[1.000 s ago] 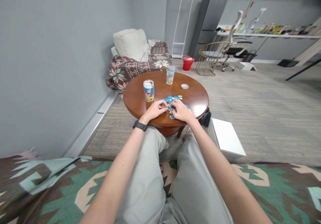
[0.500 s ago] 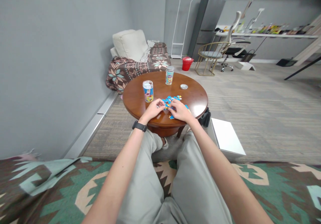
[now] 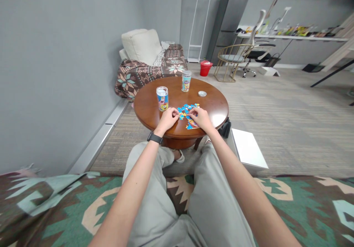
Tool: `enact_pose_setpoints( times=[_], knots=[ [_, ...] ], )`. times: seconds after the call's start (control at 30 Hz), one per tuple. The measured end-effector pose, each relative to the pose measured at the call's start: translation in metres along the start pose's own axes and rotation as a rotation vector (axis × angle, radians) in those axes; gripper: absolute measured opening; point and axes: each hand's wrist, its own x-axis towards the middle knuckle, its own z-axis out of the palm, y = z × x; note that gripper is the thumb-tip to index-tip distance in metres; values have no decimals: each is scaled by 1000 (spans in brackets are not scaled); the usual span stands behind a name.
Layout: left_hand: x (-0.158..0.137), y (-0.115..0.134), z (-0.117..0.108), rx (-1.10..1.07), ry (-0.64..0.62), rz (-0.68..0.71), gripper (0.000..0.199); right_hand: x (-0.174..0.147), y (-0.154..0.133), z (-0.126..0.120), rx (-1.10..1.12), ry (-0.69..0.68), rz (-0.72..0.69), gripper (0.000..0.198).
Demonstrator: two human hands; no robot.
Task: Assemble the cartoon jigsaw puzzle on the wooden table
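Observation:
Loose blue and yellow jigsaw puzzle pieces (image 3: 186, 109) lie in a small heap near the front of the round wooden table (image 3: 148, 99). My left hand (image 3: 169, 118) is at the heap's left edge, thumb and fingers pinched on a small piece. From the other side my right hand (image 3: 201, 119) reaches in, fingertips closed on a yellowish piece; its exact outline is too small to tell. Below the right fingers lies a joined section of puzzle (image 3: 191, 124) with a red and yellow picture, partly covered by that hand.
An uncapped cartoon-printed jar (image 3: 162, 100) stands left of the pieces. Farther back are a lidded jar (image 3: 186, 81) and a loose silver lid (image 3: 202, 93). A white box (image 3: 249, 147) sits on the floor at right. A patterned sofa (image 3: 171, 59) is behind the table.
My right hand has shifted slightly up and away, uncovering more of the joined puzzle section. The left hand stays almost in place, and the view has tilted a little.

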Motion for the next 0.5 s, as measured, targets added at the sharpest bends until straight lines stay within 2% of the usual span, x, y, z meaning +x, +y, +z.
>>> enact_pose_setpoints(
  times=[0.13,0.23,0.33,0.5],
  knots=[
    [-3,0,1,85,-165,166,15,2,3,1,-53,20,-32,9],
    [-5,3,4,272,-267,259,25,1,2,1,-40,28,-20,14],
    [-5,6,8,423,-289,259,33,0,-1,0,-34,10,18,21],
    [-4,7,8,416,-253,188,24,9,3,-5,68,-78,219,23]
  ],
)
